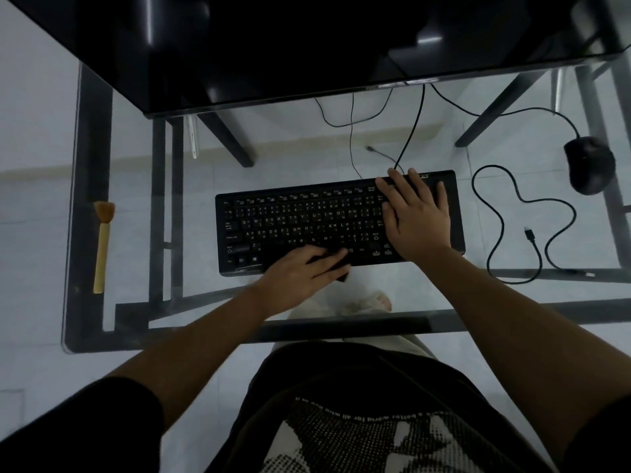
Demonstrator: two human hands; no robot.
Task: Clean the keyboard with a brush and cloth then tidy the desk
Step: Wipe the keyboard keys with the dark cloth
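Observation:
A black keyboard (290,227) lies in the middle of the glass desk (143,312). My right hand (416,216) rests flat on its right end, fingers spread and straight. My left hand (300,278) lies over the keyboard's front edge with its fingers stretched out, pressing on a small dark cloth (341,273) that mostly hides under them. A brush (102,247) with a pale wooden handle and brown bristles lies alone at the desk's left side, bristles pointing away from me.
A black monitor (273,46) spans the back of the desk. A black mouse (589,165) sits at the far right. A loose black cable (502,227) curls between mouse and keyboard. Thin cables (351,131) run behind the keyboard.

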